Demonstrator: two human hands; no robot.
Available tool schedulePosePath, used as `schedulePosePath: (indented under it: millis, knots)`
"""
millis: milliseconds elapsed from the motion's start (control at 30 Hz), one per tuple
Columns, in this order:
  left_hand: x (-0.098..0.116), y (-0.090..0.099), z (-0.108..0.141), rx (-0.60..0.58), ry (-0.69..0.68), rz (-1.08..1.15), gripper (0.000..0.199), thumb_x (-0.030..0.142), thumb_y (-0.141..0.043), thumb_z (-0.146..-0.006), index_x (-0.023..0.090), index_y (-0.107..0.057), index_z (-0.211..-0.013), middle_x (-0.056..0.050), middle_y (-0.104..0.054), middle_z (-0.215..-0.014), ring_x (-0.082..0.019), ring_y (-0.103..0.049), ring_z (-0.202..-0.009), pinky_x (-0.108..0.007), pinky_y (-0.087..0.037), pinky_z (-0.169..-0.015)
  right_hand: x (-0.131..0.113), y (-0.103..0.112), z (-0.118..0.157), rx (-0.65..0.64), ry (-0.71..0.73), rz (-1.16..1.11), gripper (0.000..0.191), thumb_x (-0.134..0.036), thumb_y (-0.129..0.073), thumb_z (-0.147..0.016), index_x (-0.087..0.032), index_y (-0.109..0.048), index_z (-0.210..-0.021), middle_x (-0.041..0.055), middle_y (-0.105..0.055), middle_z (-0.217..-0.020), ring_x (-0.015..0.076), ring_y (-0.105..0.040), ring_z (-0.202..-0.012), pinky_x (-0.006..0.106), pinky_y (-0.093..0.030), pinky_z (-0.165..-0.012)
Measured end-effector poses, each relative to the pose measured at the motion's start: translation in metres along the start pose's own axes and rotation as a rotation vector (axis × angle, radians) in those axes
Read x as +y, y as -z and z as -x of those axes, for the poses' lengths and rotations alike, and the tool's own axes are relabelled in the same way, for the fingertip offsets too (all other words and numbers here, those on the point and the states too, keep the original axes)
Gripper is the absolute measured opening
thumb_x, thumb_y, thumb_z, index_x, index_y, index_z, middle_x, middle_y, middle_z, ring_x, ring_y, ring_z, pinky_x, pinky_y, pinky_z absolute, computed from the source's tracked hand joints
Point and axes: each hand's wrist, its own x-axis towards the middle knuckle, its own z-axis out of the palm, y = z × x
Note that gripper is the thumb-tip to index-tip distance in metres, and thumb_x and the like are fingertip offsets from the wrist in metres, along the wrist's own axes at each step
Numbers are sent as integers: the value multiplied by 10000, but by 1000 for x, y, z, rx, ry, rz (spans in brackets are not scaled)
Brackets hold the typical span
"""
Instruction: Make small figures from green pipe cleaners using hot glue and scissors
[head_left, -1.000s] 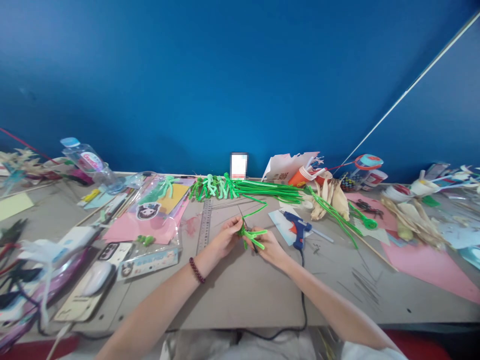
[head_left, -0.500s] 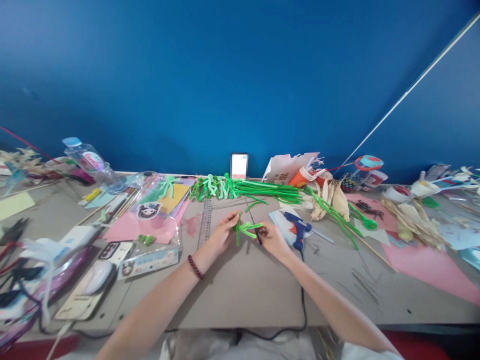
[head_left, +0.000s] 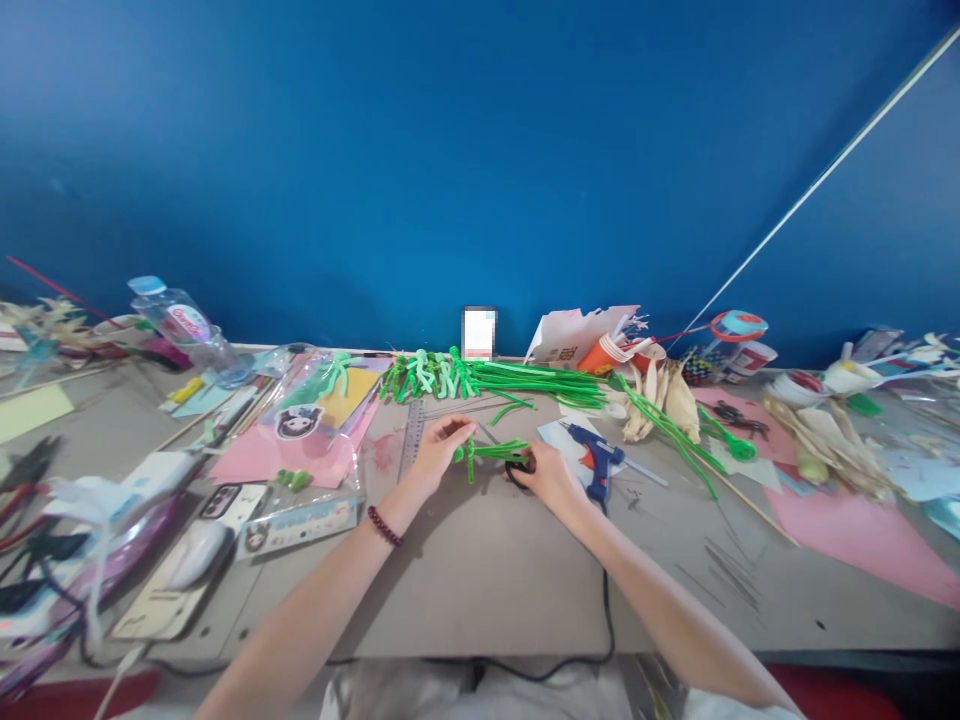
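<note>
Near the middle of the table, my left hand (head_left: 444, 452) pinches a small green pipe-cleaner piece (head_left: 471, 462) at its left side. Several green strands stretch from it toward the right. My right hand (head_left: 541, 470) is closed around the dark handles of scissors (head_left: 517, 470), close to the right ends of those strands. The scissor blades point up and to the left, behind the strands. Behind both hands lies a short loose green pipe cleaner (head_left: 513, 408).
A row of green pipe-cleaner figures (head_left: 424, 373) and a bundle of green stems (head_left: 544, 380) lie along the wall. A blue glue gun (head_left: 598, 460) is right of my right hand, its cord running forward. Phones, papers and a bottle (head_left: 180, 320) are left.
My left hand has moved slightly left with the green piece. The strands are now gathered closer together and level, and the scissors have turned from pointing downward to pointing up-left.
</note>
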Motion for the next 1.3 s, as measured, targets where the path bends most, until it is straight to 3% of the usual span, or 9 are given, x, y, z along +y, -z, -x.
schedulePosePath:
  millis: [133, 367, 533, 633, 700, 867, 1033, 1167, 1300]
  knots:
    - [-2, 3, -2, -10, 62, 56, 89, 159, -753, -592, 153, -700, -663, -22, -655, -663, -113, -556, -597, -201, -410, -537, 0, 1, 0, -20, 27, -28, 158, -284, -640, -636, -192, -537, -714, -26, -522, -660, 134, -471, -567, 234, -313, -511]
    - [-2, 7, -5, -28, 227, 117, 198, 216, -779, -583, 149, -707, -755, -9, -657, -671, -99, -561, -545, -202, -418, -486, 1, 5, 0, -80, 142, -63, 118, -211, -566, -692, -169, -586, -801, 21, -583, -722, 159, -528, -645, 252, -377, -577]
    - [2, 6, -5, -89, 297, 170, 254, 173, -785, -577, 143, -690, -810, 1, -648, -677, -86, -579, -558, -185, -428, -503, 6, 20, -8, 53, 185, -94, 306, -72, -427, -692, -150, -608, -926, 69, -646, -864, 162, -573, -707, 279, -432, -685]
    - [-1, 7, -5, -175, 321, 213, 218, 180, -776, -602, 137, -668, -787, 15, -606, -628, -64, -544, -509, -167, -418, -478, 4, 36, -14, 183, 153, -182, 257, -147, -433, -765, -156, -614, -946, 75, -661, -893, 166, -589, -712, 285, -450, -667]
    - [-3, 8, -5, -253, 344, 219, 200, 199, -766, -626, 136, -653, -778, 21, -578, -604, -59, -528, -488, -165, -426, -473, -3, 46, -15, 198, 144, -227, 212, -229, -470, -793, -165, -623, -926, 72, -667, -881, 167, -591, -692, 277, -453, -619]
    - [-6, 8, -2, -448, 384, 219, 187, 236, -739, -673, 135, -624, -782, 21, -552, -595, -62, -518, -477, -170, -444, -469, -30, 48, -13, -46, 186, -431, 224, -311, -546, -798, -200, -632, -973, 50, -677, -962, 165, -627, -773, 274, -488, -680]
    - [-4, 6, 1, -470, 408, 212, 229, 258, -750, -662, 145, -598, -791, 30, -567, -616, -49, -506, -455, -165, -429, -446, -40, 35, -19, -367, 81, -626, 266, -409, -614, -763, -185, -672, -895, 20, -677, -737, 130, -592, -588, 226, -450, -529]
    - [-3, 5, 0, -423, 410, 216, 225, 274, -742, -670, 146, -593, -781, 27, -565, -609, -61, -519, -482, -163, -396, -431, -42, 31, -28, -420, 16, -753, 261, -421, -655, -726, -170, -679, -795, 8, -663, -670, 98, -545, -507, 214, -422, -499]
    - [-2, 7, -3, -288, 383, 323, 245, 381, -660, -739, 142, -619, -775, -3, -590, -674, -84, -542, -561, -181, -383, -458, -42, 25, -34, -333, -43, -889, 255, -402, -706, -667, -156, -666, -719, -3, -630, -595, 97, -534, -505, 216, -421, -494]
